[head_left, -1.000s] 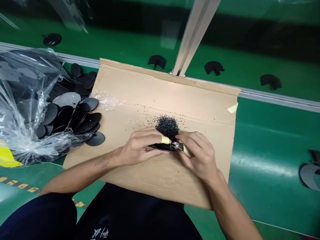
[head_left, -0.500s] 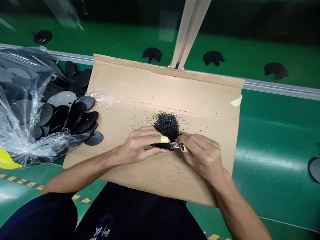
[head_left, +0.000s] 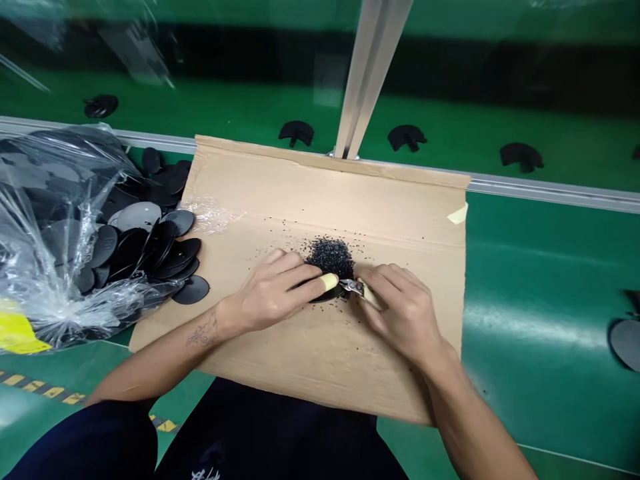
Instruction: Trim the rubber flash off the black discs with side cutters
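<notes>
My left hand [head_left: 280, 290], with yellow tape round one finger, is closed on a black oval disc [head_left: 327, 293] that it mostly covers. In my right hand [head_left: 407, 307] are metal nippers [head_left: 353, 287], the fingers wrapped round their pale handles. The jaws meet the right end of the disc, by my taped fingertip; whether they touch it I cannot tell. Just beyond both hands lies a heap of small black scraps [head_left: 330, 257], with loose bits scattered round it on a cardboard sheet [head_left: 310, 360].
At the left, several black discs [head_left: 175, 257] spill beside a clear plastic bag [head_left: 55, 267]. A metal post [head_left: 373, 73] and rail [head_left: 550, 190] run behind the cardboard. Beyond stand several black notched pieces [head_left: 407, 137]. Another disc [head_left: 625, 343] sits at the far right.
The disc now lies flatter and lower, with my left hand more over its top. The nippers stay at its right end. The whole view has shifted slightly.
</notes>
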`<state>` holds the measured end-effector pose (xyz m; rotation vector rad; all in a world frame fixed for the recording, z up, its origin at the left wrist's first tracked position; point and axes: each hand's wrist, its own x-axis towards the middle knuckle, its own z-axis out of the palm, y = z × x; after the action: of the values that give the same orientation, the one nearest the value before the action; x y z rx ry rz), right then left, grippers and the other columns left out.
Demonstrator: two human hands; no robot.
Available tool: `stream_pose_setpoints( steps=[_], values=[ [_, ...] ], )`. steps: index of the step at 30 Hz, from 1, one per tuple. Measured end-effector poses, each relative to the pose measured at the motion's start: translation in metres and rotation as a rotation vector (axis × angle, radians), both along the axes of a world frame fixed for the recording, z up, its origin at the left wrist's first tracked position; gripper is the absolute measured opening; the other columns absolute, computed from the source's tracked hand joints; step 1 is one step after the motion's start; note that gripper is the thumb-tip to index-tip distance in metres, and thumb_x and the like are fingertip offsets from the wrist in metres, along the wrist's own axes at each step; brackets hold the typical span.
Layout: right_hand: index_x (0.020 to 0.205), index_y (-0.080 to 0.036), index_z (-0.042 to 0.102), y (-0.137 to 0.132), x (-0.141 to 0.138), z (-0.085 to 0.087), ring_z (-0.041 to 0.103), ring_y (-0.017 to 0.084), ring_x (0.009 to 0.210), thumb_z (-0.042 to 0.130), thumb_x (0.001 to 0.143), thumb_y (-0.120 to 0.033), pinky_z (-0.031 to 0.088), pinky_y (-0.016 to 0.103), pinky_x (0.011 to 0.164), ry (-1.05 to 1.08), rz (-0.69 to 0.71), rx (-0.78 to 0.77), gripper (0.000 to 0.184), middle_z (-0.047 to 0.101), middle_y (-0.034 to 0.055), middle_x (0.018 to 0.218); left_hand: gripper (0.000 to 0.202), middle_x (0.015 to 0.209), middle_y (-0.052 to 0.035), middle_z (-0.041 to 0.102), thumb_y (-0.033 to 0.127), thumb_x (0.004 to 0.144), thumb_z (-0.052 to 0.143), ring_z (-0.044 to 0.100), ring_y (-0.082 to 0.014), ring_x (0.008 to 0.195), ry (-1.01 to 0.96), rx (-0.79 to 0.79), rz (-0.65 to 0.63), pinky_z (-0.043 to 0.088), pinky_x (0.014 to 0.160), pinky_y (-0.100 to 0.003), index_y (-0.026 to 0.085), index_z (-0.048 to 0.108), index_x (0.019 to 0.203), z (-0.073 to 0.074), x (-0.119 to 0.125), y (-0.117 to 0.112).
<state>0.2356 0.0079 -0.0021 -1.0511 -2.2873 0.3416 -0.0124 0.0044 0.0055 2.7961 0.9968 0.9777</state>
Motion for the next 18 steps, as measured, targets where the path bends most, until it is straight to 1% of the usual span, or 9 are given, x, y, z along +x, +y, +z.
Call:
stream_pose_setpoints(
  steps=[2,4,7,9,11,13,14,16,18],
  values=[
    [0.111,-0.018,0.070,0.000,-0.002,0.000,0.071,0.024,0.089,0.066,0.091,-0.017,0.058,0.037,0.074,0.156,0.015,-0.090,0.020,0.075,0.0104,0.101,0.015,0.093,-0.0074,0.076,0.019,0.097,0.065,0.067,-0.0159,0.079,-0.123,-0.077,-0.019,0.052,0.068,-0.029,0.013,0.067,0.112,0.000,-0.001,0.001],
    [0.110,-0.019,0.069,-0.001,-0.005,0.001,0.072,0.024,0.093,0.072,0.089,-0.023,0.059,0.037,0.075,0.282,0.054,-0.136,0.021,0.074,0.0112,0.103,0.019,0.091,-0.0063,0.077,0.022,0.094,0.071,0.071,-0.0148,0.080,-0.276,-0.172,-0.057,0.058,0.071,-0.026,0.013,0.065,0.110,-0.001,0.000,0.000],
    [0.106,-0.019,0.068,-0.004,-0.009,0.003,0.072,0.022,0.087,0.069,0.092,-0.020,0.059,0.036,0.073,0.320,0.116,-0.131,0.014,0.074,0.0098,0.097,0.014,0.094,-0.0061,0.078,0.021,0.094,0.071,0.075,-0.0139,0.086,-0.406,-0.232,-0.131,0.063,0.077,-0.024,0.014,0.064,0.105,-0.004,0.004,-0.003],
    [0.105,-0.020,0.068,-0.008,-0.011,0.004,0.070,0.020,0.079,0.063,0.094,-0.015,0.056,0.035,0.068,0.242,0.117,-0.040,0.013,0.075,0.0085,0.092,0.007,0.100,-0.0078,0.078,0.018,0.098,0.064,0.076,-0.0149,0.091,-0.352,-0.188,-0.121,0.064,0.079,-0.025,0.014,0.064,0.104,-0.006,0.006,-0.004],
    [0.104,-0.019,0.069,-0.012,-0.011,0.005,0.068,0.019,0.074,0.060,0.093,-0.011,0.052,0.035,0.063,0.147,0.112,0.097,0.016,0.076,0.0079,0.091,0.012,0.102,-0.0081,0.077,0.012,0.099,0.058,0.075,-0.0163,0.091,-0.194,-0.123,-0.055,0.064,0.079,-0.028,0.015,0.066,0.107,-0.008,0.006,-0.005],
    [0.104,-0.019,0.070,-0.015,-0.012,0.006,0.068,0.019,0.074,0.059,0.093,-0.009,0.050,0.035,0.062,0.138,0.146,0.155,0.019,0.077,0.0075,0.090,0.019,0.101,-0.0083,0.076,0.008,0.098,0.056,0.074,-0.0176,0.089,-0.046,-0.103,-0.018,0.063,0.078,-0.030,0.015,0.067,0.112,-0.009,0.005,-0.004],
    [0.104,-0.020,0.070,-0.016,-0.012,0.008,0.068,0.019,0.074,0.060,0.092,-0.009,0.050,0.035,0.062,0.192,0.173,0.118,0.019,0.077,0.0070,0.090,0.021,0.101,-0.0085,0.076,0.007,0.097,0.056,0.074,-0.0179,0.088,-0.014,-0.116,-0.018,0.063,0.078,-0.031,0.015,0.067,0.113,-0.010,0.004,-0.004],
    [0.104,-0.021,0.068,-0.015,-0.012,0.011,0.069,0.019,0.073,0.064,0.091,-0.010,0.053,0.034,0.063,0.369,0.195,-0.035,0.018,0.076,0.0056,0.087,0.023,0.101,-0.0091,0.075,0.006,0.097,0.052,0.073,-0.0178,0.088,-0.043,-0.164,-0.033,0.063,0.078,-0.031,0.015,0.067,0.113,-0.011,0.004,-0.003],
    [0.104,-0.022,0.068,-0.011,-0.009,0.013,0.070,0.018,0.072,0.067,0.089,-0.009,0.055,0.034,0.062,0.491,0.118,-0.122,0.020,0.074,0.0046,0.086,0.025,0.102,-0.0097,0.074,0.004,0.096,0.049,0.072,-0.0169,0.091,-0.139,-0.232,-0.056,0.064,0.079,-0.029,0.014,0.066,0.112,-0.012,0.003,-0.002]
  ],
)
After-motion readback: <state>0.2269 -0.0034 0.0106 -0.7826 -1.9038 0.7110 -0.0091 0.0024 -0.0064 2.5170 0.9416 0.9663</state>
